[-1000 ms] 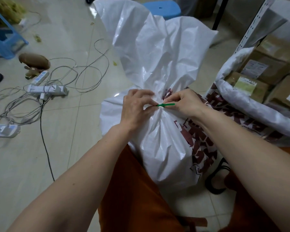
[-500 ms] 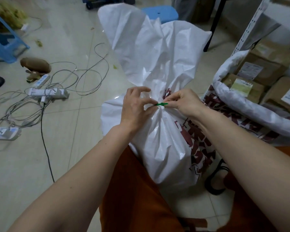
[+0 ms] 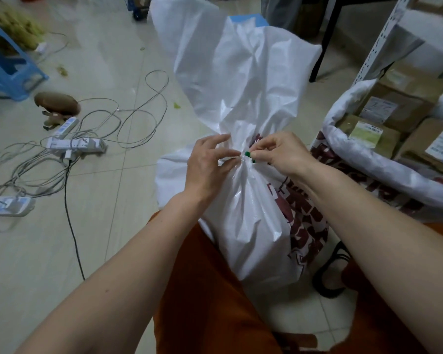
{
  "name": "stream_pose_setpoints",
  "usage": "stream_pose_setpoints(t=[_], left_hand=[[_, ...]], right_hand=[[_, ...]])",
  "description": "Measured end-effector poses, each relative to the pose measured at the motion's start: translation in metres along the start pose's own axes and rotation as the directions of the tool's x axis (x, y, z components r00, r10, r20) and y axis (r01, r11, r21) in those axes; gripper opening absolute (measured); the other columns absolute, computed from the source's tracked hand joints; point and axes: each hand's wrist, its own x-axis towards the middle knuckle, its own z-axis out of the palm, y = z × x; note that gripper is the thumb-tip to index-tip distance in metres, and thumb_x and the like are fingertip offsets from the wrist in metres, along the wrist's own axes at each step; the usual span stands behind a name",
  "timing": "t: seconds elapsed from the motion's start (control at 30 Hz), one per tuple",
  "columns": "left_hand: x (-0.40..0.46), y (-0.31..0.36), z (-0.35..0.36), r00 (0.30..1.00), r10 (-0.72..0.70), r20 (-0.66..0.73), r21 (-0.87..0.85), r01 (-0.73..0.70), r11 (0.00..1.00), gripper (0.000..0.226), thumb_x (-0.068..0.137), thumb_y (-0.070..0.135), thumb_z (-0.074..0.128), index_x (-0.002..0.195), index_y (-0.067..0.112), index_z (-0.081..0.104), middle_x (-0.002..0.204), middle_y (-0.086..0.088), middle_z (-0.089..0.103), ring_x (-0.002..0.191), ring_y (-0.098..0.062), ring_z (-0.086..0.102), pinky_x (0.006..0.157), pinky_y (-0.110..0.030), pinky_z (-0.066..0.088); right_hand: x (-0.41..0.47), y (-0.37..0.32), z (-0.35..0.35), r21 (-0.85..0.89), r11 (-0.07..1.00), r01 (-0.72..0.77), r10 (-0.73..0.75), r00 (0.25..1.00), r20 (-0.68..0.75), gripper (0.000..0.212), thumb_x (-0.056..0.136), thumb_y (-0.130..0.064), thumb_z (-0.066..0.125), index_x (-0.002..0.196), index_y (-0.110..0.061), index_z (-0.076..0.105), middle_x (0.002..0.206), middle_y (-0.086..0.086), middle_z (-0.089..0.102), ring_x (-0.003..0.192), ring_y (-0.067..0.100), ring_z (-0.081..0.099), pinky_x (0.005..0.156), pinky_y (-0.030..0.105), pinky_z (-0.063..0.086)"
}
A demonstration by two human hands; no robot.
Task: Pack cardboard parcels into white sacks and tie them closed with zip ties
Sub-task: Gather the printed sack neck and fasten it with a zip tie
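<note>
The soft, slippery white sack (image 3: 243, 221) is best gripped at its gathered neck, where the green zip tie (image 3: 247, 154) is pinched by the right hand (image 3: 281, 152) at 3 o'clock and the left hand (image 3: 210, 162) at 9.

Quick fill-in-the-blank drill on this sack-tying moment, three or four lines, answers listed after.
1. The zip tie at the gathered neck of the white sack is ____ in colour.
2. The right hand ____ the zip tie between its fingertips.
3. The lettering printed on the sack is dark ____.
4. The open sack to the right holds ____ parcels.

Missing words: green; pinches; red; cardboard
</note>
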Motion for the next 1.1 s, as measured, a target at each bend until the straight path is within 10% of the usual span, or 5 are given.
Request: stream_pose_setpoints(t=[0.33, 0.53, 0.8, 0.93, 1.1], left_hand=[[-0.001, 0.038, -0.006, 0.986, 0.013, -0.167, 0.080, 0.001, 0.997, 0.027, 0.077, 0.016, 0.071, 0.103, 0.015, 0.069, 0.100, -0.005, 0.060, 0.089, -0.021, 0.056, 0.070, -0.030, 0.048], [0.010, 0.087, -0.005, 0.989, -0.107, 0.105, -0.250, 0.131, 0.960, 0.041, 0.079, 0.028, 0.075, 0.118, 0.020, 0.066, 0.095, 0.005, 0.072, 0.087, -0.006, 0.065, 0.081, -0.021, 0.052], [0.028, 0.160, 0.001, 0.903, -0.244, 0.352, -0.810, 0.425, 0.403, 0.009, 0.089, 0.005, 0.061, 0.083, 0.000, 0.067, 0.072, -0.014, 0.069, 0.064, -0.023, 0.066, 0.064, -0.029, 0.058], [0.030, 0.187, 0.009, 0.846, -0.233, 0.479, -0.852, 0.512, 0.106, 0.007, 0.091, 0.003, 0.057, 0.090, -0.002, 0.062, 0.073, -0.014, 0.067, 0.063, -0.019, 0.067, 0.066, -0.025, 0.059], [0.036, 0.223, 0.032, 0.792, -0.255, 0.554, -0.808, 0.585, 0.062, 0.006, 0.088, 0.005, 0.061, 0.093, 0.000, 0.062, 0.075, -0.013, 0.066, 0.067, -0.018, 0.067, 0.067, -0.024, 0.058]], right_hand=[[-0.011, -0.004, -0.016, 0.278, 0.956, 0.098, -0.104, 0.995, 0.006, 0.009, 0.088, -0.001, 0.062, 0.086, -0.008, 0.068, 0.078, 0.006, 0.070, 0.073, 0.011, 0.068, 0.074, 0.018, 0.051], [-0.028, -0.028, -0.038, 0.511, 0.837, 0.194, -0.121, 0.978, -0.173, 0.008, 0.088, -0.001, 0.061, 0.085, -0.007, 0.066, 0.075, 0.007, 0.067, 0.068, 0.009, 0.066, 0.071, 0.020, 0.054], [-0.062, -0.038, -0.090, 0.190, 0.937, 0.294, -0.190, 0.883, -0.430, 0.019, 0.092, -0.016, 0.061, 0.111, -0.016, 0.063, 0.101, -0.002, 0.064, 0.088, 0.001, 0.060, 0.068, 0.009, 0.049], [-0.082, -0.012, -0.124, 0.016, 0.985, 0.169, -0.146, 0.890, -0.433, 0.024, 0.093, -0.021, 0.058, 0.115, -0.012, 0.060, 0.101, 0.004, 0.065, 0.094, 0.014, 0.063, 0.084, 0.032, 0.054], [-0.110, 0.019, -0.156, -0.168, 0.978, 0.120, -0.190, 0.842, -0.504, 0.016, 0.087, -0.013, 0.065, 0.102, -0.017, 0.068, 0.075, -0.005, 0.066, 0.068, 0.011, 0.061, 0.070, 0.033, 0.053]])
